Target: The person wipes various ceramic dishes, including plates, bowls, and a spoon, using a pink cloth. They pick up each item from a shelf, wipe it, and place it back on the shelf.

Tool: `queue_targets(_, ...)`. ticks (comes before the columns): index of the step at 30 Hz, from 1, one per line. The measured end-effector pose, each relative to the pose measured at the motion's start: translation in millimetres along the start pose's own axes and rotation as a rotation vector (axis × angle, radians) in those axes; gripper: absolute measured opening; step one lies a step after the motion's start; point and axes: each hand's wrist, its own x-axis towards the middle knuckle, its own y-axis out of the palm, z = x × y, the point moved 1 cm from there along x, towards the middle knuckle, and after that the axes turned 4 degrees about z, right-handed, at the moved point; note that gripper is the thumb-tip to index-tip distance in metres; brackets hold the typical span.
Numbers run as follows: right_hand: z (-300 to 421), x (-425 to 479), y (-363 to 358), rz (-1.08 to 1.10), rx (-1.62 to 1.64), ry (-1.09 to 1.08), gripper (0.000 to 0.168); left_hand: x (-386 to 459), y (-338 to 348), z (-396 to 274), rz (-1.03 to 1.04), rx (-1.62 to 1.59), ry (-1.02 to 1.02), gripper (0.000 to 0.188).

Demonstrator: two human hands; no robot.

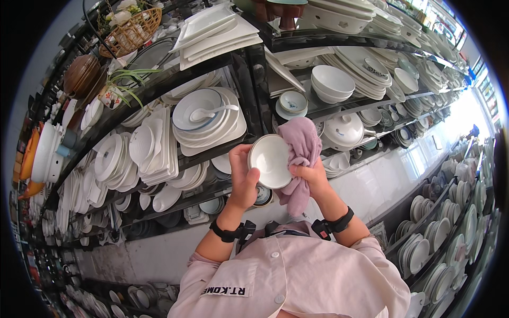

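Held up before my chest is a white ceramic bowl point(271, 161), its inside turned towards me. It seems to be a small stack, as a second rim shows along its left side. My left hand point(243, 179) grips the left edge, thumb on the near rim and fingers behind. A crumpled pink cloth point(301, 145) is bunched in my right hand point(312, 175), and it presses against the bowl's right rim. The right thumb lies over the cloth; the other right fingers are hidden behind it.
Black shelves point(199, 159) ahead carry stacked plates, a blue-rimmed bowl point(197, 109) with a white spoon point(212, 113), white bowls point(332, 81) and a lidded tureen point(344, 129). A potted plant point(111, 95) stands at the left. Another rack of plates point(437, 234) is at the right, across the tiled floor point(366, 187).
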Motion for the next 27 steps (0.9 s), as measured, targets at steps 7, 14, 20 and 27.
queue_targets(7,10.8,-0.4,9.4,-0.001,-0.122,-0.068,0.073,-3.7,19.0,-6.3,-0.114,0.109,0.040,0.068)
queue_targets(14,32.6,-5.9,-2.9,0.157,-0.167,0.017,0.076,4.2,5.6,-16.6,0.005,-0.117,-0.188,0.076)
queue_targets(20,18.9,3.3,4.1,-0.029,-0.176,-0.012,0.066,3.3,7.3,1.3,-0.191,0.030,-0.038,0.065)
queue_targets(27,7.6,5.2,11.4,-0.121,-0.065,-0.074,0.053,-0.5,26.8,-1.6,-0.166,0.093,0.093,0.078)
